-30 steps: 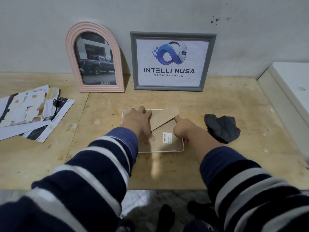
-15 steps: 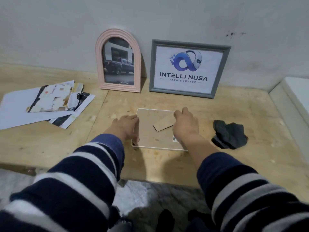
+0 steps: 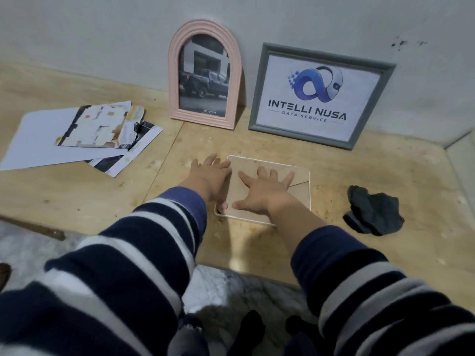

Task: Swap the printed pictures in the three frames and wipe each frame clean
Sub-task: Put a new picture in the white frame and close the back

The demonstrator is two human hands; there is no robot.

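Fingers of right hand (image 3: 262, 191) splay flat on white frame's (image 3: 307, 201) brown fibreboard back; left hand (image 3: 209, 179) spread beside it.

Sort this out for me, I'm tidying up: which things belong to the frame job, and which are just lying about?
Job: white-rimmed frame lying face down under both hands; pink arched frame; grey rectangular frame; loose printed pictures; dark crumpled cloth.
Lying about: nothing movable; only the plywood table.

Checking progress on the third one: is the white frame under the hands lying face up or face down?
Face down: the white frame lies flat on the table, its brown backing board uppermost, the right hand spread on it.
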